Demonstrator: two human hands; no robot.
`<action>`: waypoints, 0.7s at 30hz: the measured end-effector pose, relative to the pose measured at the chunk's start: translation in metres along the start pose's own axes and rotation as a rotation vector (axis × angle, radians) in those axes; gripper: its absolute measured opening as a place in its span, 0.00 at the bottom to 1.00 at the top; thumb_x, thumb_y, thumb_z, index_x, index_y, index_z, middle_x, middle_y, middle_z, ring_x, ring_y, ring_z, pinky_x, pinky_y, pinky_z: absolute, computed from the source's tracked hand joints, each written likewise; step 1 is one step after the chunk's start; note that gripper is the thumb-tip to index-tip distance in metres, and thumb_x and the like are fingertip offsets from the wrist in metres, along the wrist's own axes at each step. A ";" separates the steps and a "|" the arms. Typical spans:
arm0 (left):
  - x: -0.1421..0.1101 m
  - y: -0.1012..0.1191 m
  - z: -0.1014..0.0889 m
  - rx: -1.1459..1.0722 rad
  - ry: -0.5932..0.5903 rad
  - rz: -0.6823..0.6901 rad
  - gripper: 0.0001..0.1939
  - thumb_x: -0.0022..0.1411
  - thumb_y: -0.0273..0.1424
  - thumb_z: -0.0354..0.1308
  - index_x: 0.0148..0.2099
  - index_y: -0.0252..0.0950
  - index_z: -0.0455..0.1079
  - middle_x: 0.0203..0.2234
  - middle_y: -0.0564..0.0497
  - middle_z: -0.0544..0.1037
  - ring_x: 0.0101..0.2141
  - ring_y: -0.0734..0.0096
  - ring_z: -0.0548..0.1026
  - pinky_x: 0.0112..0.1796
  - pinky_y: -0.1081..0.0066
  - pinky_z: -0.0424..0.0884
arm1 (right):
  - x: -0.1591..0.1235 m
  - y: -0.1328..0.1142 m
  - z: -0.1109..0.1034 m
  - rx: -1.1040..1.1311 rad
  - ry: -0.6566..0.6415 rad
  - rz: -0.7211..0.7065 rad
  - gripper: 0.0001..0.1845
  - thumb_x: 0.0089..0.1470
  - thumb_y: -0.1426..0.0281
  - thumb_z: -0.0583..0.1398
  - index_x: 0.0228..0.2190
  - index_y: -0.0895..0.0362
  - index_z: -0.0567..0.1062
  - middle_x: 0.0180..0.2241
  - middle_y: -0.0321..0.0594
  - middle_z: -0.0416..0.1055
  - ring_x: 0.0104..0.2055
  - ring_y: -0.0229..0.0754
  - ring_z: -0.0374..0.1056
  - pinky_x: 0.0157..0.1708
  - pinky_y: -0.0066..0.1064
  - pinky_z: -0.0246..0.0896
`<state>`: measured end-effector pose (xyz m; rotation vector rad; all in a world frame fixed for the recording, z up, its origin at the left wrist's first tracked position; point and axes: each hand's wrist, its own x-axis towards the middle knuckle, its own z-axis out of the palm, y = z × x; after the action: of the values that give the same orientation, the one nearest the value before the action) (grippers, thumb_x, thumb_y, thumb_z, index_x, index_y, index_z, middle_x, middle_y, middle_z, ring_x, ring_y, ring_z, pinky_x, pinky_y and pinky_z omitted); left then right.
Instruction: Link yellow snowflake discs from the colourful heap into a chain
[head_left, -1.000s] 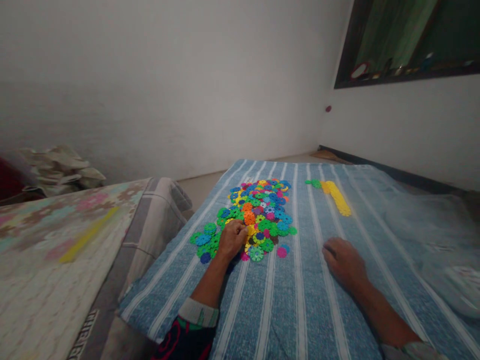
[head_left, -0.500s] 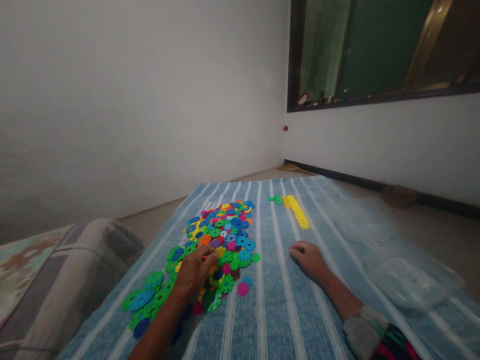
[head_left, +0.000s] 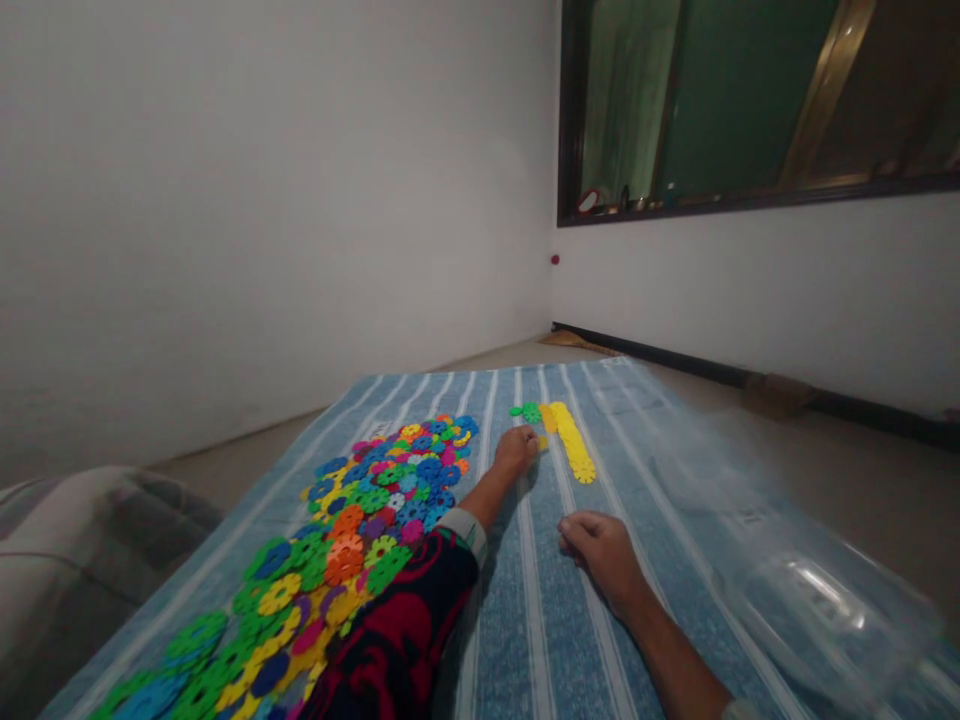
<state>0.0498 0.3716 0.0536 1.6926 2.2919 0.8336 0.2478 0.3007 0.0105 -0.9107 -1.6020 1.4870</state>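
Observation:
My left hand (head_left: 517,450) is closed at the middle of the striped cloth, with a yellow interlocking disc (head_left: 543,443) at its fingertips. Just beyond it lie a green disc (head_left: 531,412), an orange disc (head_left: 549,418) and an overlapping row of yellow discs (head_left: 574,445). My right hand (head_left: 600,555) rests on the cloth nearer to me, its fingers curled in, and nothing shows in them. A big pile of mixed-colour discs (head_left: 390,495) spreads along the left, partly hidden by my left sleeve.
The blue striped cloth (head_left: 510,620) covers the table. On the right lies a clear plastic bag or container (head_left: 810,590). A draped grey fabric (head_left: 97,560) stands at the left, beside the table. Walls and a window (head_left: 750,100) lie beyond.
My left hand has moved from the pile forward and right, close to the yellow row. My right hand stays curled on the cloth. The view has shifted slightly.

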 end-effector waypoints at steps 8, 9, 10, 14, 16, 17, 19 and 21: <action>0.044 0.010 0.028 0.078 0.014 -0.070 0.09 0.57 0.23 0.53 0.34 0.32 0.76 0.35 0.41 0.80 0.39 0.61 0.76 0.40 0.67 0.67 | 0.002 0.000 0.004 -0.138 -0.024 -0.064 0.18 0.51 0.59 0.58 0.18 0.57 0.73 0.19 0.36 0.69 0.25 0.38 0.64 0.29 0.29 0.57; 0.046 0.011 0.029 0.088 0.011 -0.073 0.10 0.57 0.24 0.52 0.35 0.32 0.76 0.36 0.41 0.80 0.40 0.61 0.76 0.40 0.67 0.67 | 0.002 0.000 0.004 -0.143 -0.024 -0.060 0.17 0.51 0.59 0.58 0.18 0.57 0.73 0.19 0.36 0.69 0.25 0.39 0.64 0.29 0.29 0.56; 0.048 0.012 0.031 0.098 0.009 -0.077 0.11 0.58 0.24 0.52 0.35 0.32 0.76 0.37 0.40 0.80 0.40 0.60 0.76 0.40 0.67 0.67 | 0.002 -0.001 0.005 -0.144 -0.026 -0.054 0.17 0.51 0.59 0.58 0.18 0.57 0.72 0.19 0.36 0.69 0.25 0.39 0.64 0.29 0.29 0.56; 0.053 0.012 0.036 0.137 0.007 -0.115 0.14 0.61 0.24 0.49 0.39 0.33 0.77 0.39 0.39 0.80 0.42 0.59 0.76 0.39 0.66 0.67 | 0.002 0.000 0.006 -0.148 -0.030 -0.048 0.17 0.51 0.60 0.58 0.18 0.57 0.71 0.19 0.35 0.68 0.25 0.39 0.64 0.28 0.29 0.55; 0.054 0.011 0.038 0.151 0.006 -0.134 0.15 0.62 0.25 0.48 0.41 0.33 0.77 0.40 0.38 0.80 0.42 0.58 0.77 0.39 0.67 0.67 | 0.003 0.001 0.006 -0.164 -0.036 -0.056 0.17 0.51 0.60 0.57 0.18 0.57 0.71 0.19 0.35 0.68 0.25 0.38 0.64 0.29 0.29 0.55; 0.055 0.010 0.039 0.158 0.006 -0.142 0.15 0.63 0.25 0.48 0.41 0.33 0.77 0.41 0.38 0.80 0.43 0.58 0.77 0.39 0.67 0.67 | 0.003 0.001 0.006 -0.173 -0.038 -0.060 0.17 0.51 0.61 0.57 0.18 0.57 0.71 0.19 0.34 0.68 0.25 0.38 0.64 0.29 0.28 0.55; 0.056 0.010 0.041 0.169 0.009 -0.162 0.16 0.64 0.26 0.47 0.42 0.32 0.77 0.43 0.37 0.80 0.44 0.57 0.77 0.39 0.67 0.68 | 0.003 0.002 0.005 -0.185 -0.040 -0.063 0.16 0.51 0.61 0.57 0.18 0.57 0.72 0.19 0.34 0.68 0.25 0.38 0.64 0.28 0.28 0.55; 0.058 0.010 0.043 0.178 0.013 -0.188 0.16 0.64 0.26 0.47 0.43 0.32 0.76 0.44 0.37 0.80 0.44 0.57 0.77 0.39 0.67 0.68 | 0.003 0.003 0.006 -0.187 -0.036 -0.062 0.17 0.51 0.60 0.57 0.18 0.57 0.72 0.19 0.34 0.68 0.25 0.38 0.64 0.28 0.28 0.55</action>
<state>0.0579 0.4409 0.0342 1.5074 2.5525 0.6209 0.2412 0.3012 0.0071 -0.9319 -1.8027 1.3348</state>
